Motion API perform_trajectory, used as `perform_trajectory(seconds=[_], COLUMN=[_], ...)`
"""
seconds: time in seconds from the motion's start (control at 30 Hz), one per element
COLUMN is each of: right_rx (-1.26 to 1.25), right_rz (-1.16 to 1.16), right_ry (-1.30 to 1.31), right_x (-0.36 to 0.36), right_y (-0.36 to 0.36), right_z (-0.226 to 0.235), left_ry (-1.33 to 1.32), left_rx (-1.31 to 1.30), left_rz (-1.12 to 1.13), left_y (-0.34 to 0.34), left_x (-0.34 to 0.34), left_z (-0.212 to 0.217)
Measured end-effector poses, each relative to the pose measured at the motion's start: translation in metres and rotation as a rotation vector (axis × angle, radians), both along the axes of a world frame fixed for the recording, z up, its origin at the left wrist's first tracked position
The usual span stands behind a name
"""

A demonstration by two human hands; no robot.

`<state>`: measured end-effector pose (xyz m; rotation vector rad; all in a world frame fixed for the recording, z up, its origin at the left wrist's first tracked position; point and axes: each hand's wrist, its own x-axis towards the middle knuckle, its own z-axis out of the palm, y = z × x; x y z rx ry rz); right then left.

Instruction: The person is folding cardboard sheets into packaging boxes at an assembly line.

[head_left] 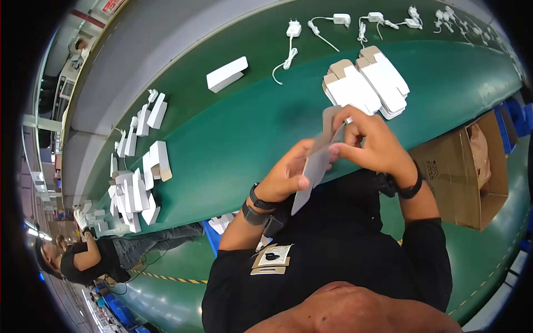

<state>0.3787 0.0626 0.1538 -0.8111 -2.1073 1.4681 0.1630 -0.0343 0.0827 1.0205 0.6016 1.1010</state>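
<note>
Over the near edge of the green work surface I hold a small folding carton (316, 165), still narrow and tilted, its shaded side toward me. My left hand (287, 173) is closed around its lower part, with the thumb on the near face. At the upper end my right hand (373, 140) has its fingers bent against the carton's flap and its thumb on the edge. Just beyond my right hand lie two stacks of flattened cartons, a left stack (352, 89) and a right stack (384, 80), white with brown inner flaps.
One white box (227, 74) lies at the far side. Several white power adapters with cables (293, 29) line the far strip. A heap of white boxes (131, 197) is at left, near another person (91, 258). A brown cardboard box (455, 177) stands at right.
</note>
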Motion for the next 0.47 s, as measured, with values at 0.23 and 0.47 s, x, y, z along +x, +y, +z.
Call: perform_trajectory(seconds=[0.23, 0.47], right_rx=[-0.137, -0.288], right_rz=[-0.172, -0.091], right_ry=[0.314, 0.518], right_x=[0.0, -0.007], right_y=[-0.009, -0.024], right_z=[-0.022, -0.071], left_ry=[0.047, 0.037], left_rx=[0.034, 0.001], left_rz=[0.276, 0.18], left_y=[0.001, -0.001], left_x=[0.008, 0.005], left_z=[0.013, -0.007])
